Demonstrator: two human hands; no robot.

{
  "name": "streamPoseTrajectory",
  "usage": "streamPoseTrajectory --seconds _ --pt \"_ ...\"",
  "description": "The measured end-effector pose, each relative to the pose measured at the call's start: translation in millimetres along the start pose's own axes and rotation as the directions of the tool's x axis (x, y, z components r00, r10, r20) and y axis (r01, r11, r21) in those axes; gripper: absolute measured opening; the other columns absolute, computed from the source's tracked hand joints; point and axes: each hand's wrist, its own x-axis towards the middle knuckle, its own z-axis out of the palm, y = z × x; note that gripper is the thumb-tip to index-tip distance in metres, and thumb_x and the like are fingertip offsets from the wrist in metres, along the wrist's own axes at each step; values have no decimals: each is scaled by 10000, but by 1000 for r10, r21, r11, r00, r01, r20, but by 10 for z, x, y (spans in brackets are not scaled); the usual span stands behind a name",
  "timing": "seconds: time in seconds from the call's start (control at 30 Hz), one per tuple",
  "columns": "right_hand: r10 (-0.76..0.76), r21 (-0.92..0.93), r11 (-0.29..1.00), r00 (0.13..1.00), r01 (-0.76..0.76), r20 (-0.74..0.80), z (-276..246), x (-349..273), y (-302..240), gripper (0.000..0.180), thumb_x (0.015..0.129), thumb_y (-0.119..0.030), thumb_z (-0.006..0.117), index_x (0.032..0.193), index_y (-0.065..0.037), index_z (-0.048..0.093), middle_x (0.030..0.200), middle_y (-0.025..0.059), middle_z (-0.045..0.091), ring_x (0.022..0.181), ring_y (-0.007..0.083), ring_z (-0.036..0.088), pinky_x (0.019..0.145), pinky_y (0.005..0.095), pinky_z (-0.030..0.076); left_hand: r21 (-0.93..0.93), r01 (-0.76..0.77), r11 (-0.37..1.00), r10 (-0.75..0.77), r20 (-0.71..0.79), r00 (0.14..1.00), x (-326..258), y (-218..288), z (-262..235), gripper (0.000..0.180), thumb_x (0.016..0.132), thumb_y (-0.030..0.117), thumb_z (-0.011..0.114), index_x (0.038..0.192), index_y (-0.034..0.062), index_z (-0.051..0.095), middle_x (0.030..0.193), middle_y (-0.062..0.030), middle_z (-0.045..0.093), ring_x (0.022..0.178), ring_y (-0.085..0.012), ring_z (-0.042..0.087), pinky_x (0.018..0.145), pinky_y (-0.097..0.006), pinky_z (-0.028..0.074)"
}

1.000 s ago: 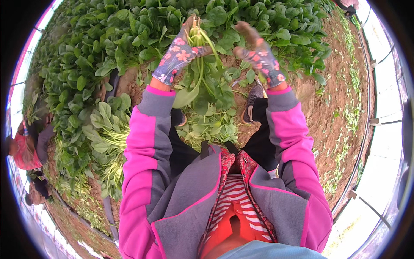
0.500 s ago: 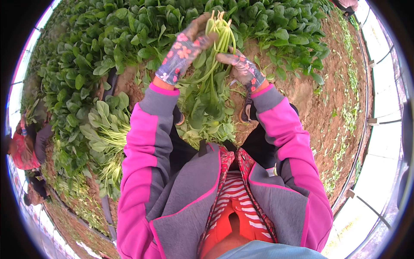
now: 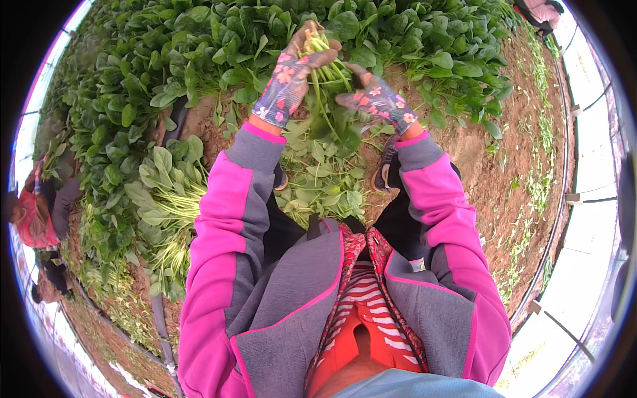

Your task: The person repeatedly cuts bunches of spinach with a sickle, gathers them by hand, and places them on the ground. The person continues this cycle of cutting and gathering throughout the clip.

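My left hand [image 3: 296,73], in a dirty floral-print glove, is wrapped round the stems of a spinach bunch [image 3: 328,83]. The pale root ends point up and away from me, and the leaves hang down toward my feet. On the bunch's right side is my right hand [image 3: 378,99], gloved the same way. Its thumb and fingers are spread apart beside the leaves; whether they touch them I cannot tell. Loose green leaves [image 3: 325,176] lie on the ground below, between my shoes.
Growing spinach [image 3: 219,40] fills the far side and left. A heap of cut spinach [image 3: 169,205] lies by my left arm. Bare soil [image 3: 491,192] with scattered leaves is on the right. A dark hose [image 3: 161,325] runs at lower left. One person [image 3: 40,219] works far left, another [image 3: 541,13] far right.
The bunch has shifted left and tilted in my left hand. My right hand has moved slightly right, away from the stems, and its fingers have spread.
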Motion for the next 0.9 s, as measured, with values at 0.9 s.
streamPoseTrajectory --seconds 0.9 --pt "22 703 709 993 64 -113 194 12 33 423 877 -288 645 1206 -43 544 1043 36 634 929 117 622 817 285 523 578 -38 815 28 26 999 -124 397 53 535 756 179 775 1220 44 546 884 -15 608 717 -73 554 648 -219 492"
